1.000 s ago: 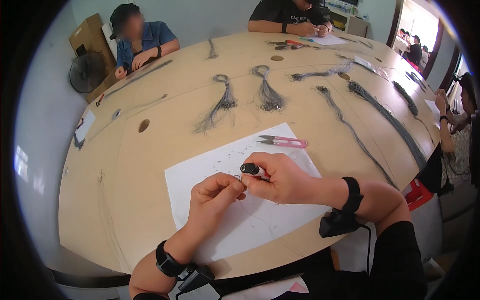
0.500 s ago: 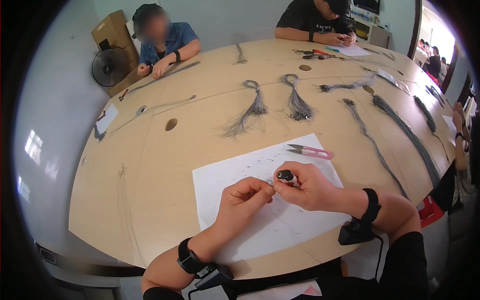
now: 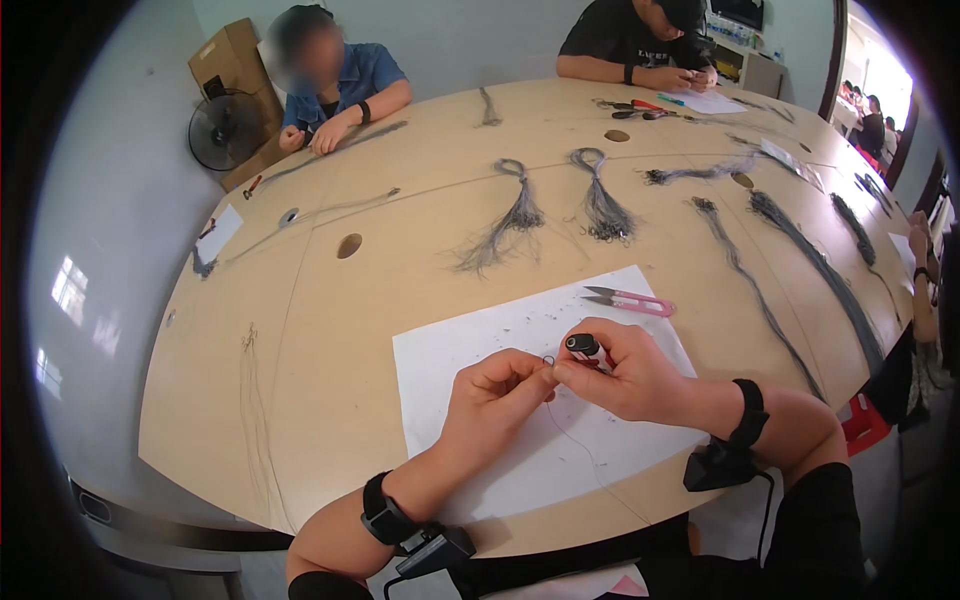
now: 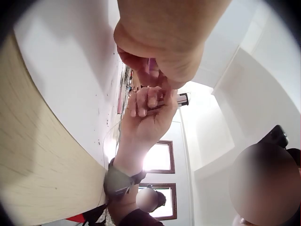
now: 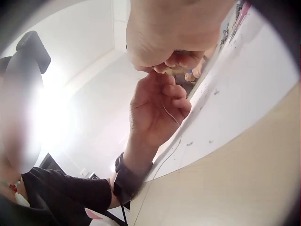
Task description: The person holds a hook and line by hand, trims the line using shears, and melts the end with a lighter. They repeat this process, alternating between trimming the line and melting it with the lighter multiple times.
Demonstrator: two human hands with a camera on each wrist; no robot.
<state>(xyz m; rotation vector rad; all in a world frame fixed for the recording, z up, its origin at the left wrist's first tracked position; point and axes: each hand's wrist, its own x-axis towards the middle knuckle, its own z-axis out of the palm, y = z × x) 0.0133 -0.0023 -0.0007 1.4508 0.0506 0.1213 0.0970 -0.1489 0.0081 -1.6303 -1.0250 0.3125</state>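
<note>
Over the white paper in the head view, my left hand pinches a small dark wire ring between thumb and forefinger. A thin line trails from these fingertips down across the paper; in the right wrist view the line runs over the left palm. My right hand grips a pen-shaped tool with a black end and a red-and-white body. Its thumb and fingertips meet the left fingertips beside the ring. The tool's lower end is hidden by the fingers.
Pink-handled thread snips lie at the paper's far edge, with dark scraps nearby. Looped bundles of grey line lie beyond, longer bundles to the right, and loose strands at left. Two people sit across the table.
The head view has swung, so the table and hands sit further right and slightly lower. Both hands stay together at the ring, the right still gripping the tool.
</note>
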